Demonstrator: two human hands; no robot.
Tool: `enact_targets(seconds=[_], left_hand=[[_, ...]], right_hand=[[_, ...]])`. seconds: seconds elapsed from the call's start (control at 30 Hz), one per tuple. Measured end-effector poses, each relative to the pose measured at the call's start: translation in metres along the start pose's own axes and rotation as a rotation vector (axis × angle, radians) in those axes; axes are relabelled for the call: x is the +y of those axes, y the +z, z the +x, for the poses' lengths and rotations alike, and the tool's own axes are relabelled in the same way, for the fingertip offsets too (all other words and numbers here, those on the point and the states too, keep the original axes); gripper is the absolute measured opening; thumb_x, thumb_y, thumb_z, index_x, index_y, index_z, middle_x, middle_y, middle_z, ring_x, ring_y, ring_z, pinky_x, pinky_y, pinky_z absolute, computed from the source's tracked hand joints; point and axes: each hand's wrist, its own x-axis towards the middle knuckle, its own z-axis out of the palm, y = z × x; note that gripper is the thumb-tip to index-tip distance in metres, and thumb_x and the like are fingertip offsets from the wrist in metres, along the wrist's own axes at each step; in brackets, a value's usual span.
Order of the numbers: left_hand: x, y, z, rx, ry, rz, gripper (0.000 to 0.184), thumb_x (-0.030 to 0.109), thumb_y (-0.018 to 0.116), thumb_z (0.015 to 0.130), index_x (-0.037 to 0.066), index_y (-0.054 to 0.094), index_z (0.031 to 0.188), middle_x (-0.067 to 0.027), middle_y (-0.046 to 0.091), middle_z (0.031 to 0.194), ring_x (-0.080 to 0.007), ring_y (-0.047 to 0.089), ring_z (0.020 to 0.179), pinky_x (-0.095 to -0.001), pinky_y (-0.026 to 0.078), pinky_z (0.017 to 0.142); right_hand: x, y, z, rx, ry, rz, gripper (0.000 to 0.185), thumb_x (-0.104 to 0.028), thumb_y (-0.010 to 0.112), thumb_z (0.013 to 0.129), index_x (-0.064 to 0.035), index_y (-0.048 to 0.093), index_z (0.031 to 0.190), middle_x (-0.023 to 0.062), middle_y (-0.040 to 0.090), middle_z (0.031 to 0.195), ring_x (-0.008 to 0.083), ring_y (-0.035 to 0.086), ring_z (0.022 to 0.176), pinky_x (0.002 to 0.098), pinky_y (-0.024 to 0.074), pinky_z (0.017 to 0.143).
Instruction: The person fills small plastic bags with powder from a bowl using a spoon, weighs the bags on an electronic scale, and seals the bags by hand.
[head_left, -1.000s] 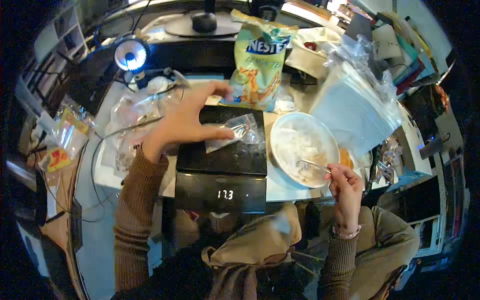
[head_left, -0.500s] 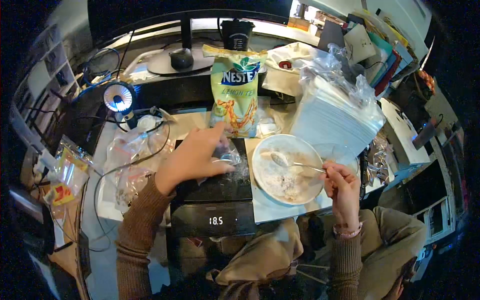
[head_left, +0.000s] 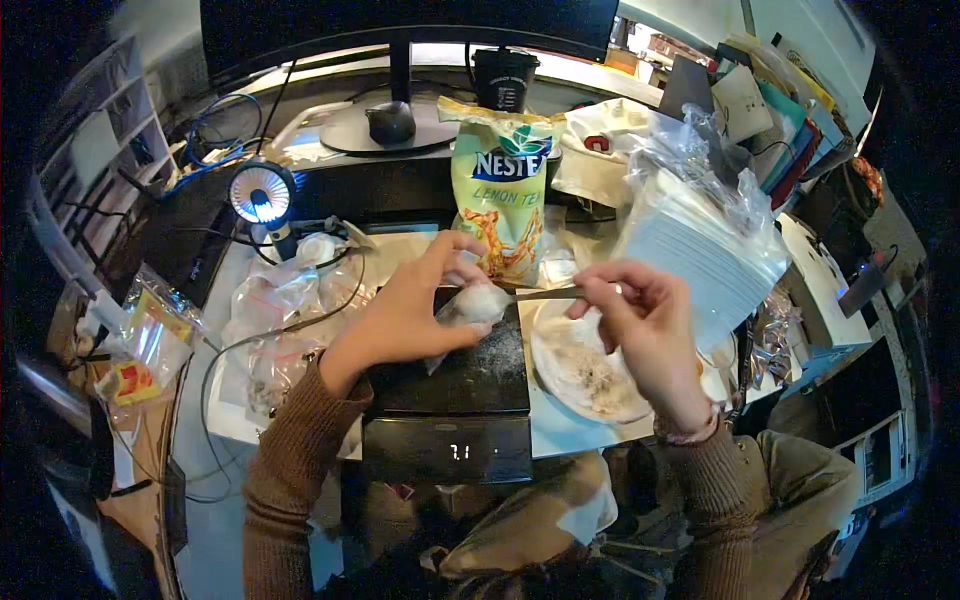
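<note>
Above the black digital scale, whose display reads 7.1, my left hand grips a small clear plastic bag by its sides. My right hand pinches the handle of a metal spoon, which points left with its bowl at the bag's mouth, largely hidden. Right of the scale, partly under my right hand, is a white plate with pale and brownish powder. White powder is also scattered on the scale's dark top. Just behind the hands stands a yellow-green lemon tea bag.
A small lit fan stands at the back left, near a cable and clear plastic bags. A stack of pale plastic bags lies at the right. Behind are a monitor, a black cup and a cloth pouch.
The spoon has moved from the plate leftward to the small bag with my right hand. My left hand has closed on the bag, and the display has gone from 18.5 to 7.1.
</note>
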Motion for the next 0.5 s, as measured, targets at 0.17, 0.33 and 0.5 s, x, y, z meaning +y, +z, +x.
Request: enact_targets(seconds=[0.17, 0.33, 0.5], left_hand=[[-0.005, -0.002, 0.001, -0.031, -0.025, -0.131, 0.063, 0.016, 0.072, 0.063, 0.004, 0.036, 0.114, -0.0106, 0.058, 0.093, -0.0195, 0.056, 0.09, -0.0308, 0.042, 0.084], [-0.024, 0.008, 0.002, -0.033, 0.057, -0.046, 0.071, 0.031, 0.076, 0.064, 0.001, 0.036, 0.115, -0.013, 0.058, 0.096, -0.0214, 0.056, 0.093, -0.0312, 0.042, 0.086], [-0.032, 0.005, 0.006, 0.148, -0.058, -0.009, 0.075, 0.045, 0.074, 0.063, -0.002, 0.04, 0.112, -0.0143, 0.057, 0.098, -0.0226, 0.055, 0.095, -0.032, 0.042, 0.085]], right_hand=[[-0.003, 0.017, -0.016, -0.094, -0.63, -0.494, 0.011, -0.002, 0.052, 0.083, 0.001, 0.062, 0.088, 0.0069, 0.063, 0.074, 0.0056, 0.045, 0.047, 0.0166, 0.0344, 0.044], [0.001, -0.009, -0.048, 0.279, -0.463, -0.497, 0.013, -0.001, 0.051, 0.085, 0.0024, 0.06, 0.093, 0.0058, 0.063, 0.077, 0.0055, 0.046, 0.054, 0.0175, 0.0349, 0.048], [0.05, -0.051, -0.085, 0.642, -0.179, -0.239, 0.016, -0.007, 0.052, 0.087, 0.0016, 0.058, 0.098, 0.0076, 0.063, 0.08, 0.0025, 0.04, 0.051, 0.016, 0.0314, 0.046]])
